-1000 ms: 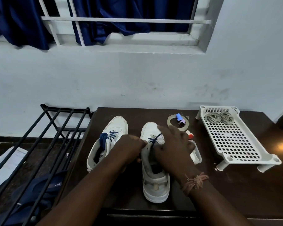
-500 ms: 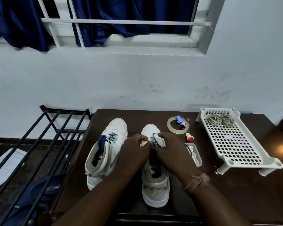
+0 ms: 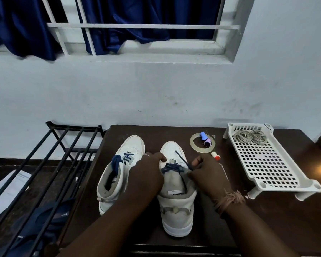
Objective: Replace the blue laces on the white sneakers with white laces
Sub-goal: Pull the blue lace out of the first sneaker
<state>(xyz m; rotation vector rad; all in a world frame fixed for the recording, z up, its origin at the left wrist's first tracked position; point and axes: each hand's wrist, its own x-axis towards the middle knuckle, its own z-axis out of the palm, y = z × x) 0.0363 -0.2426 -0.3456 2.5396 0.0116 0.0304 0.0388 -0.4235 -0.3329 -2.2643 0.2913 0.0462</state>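
Two white high-top sneakers stand side by side on the dark table (image 3: 267, 219), toes toward the wall. The left sneaker (image 3: 119, 173) has its blue lace bunched at the tongue. My left hand (image 3: 146, 173) grips the left side of the right sneaker (image 3: 176, 201) near its eyelets. My right hand (image 3: 206, 173) pinches a loose end of that shoe's blue lace (image 3: 182, 159), which runs up and left from my fingers. A few blue crossings (image 3: 171, 167) remain over the tongue. Two coiled white laces (image 3: 250, 136) lie in the white perforated tray (image 3: 267, 164).
A tape ring (image 3: 194, 145) with a small blue and pink item inside it lies behind the right sneaker, an orange-capped tube (image 3: 216, 155) beside it. A black metal rack (image 3: 44, 173) stands left of the table, with papers and dark cloth on the floor under it.
My hands moved apart. My right hand has drawn a loose end of the blue lace out to the right, and more of the right sneaker's tongue shows.
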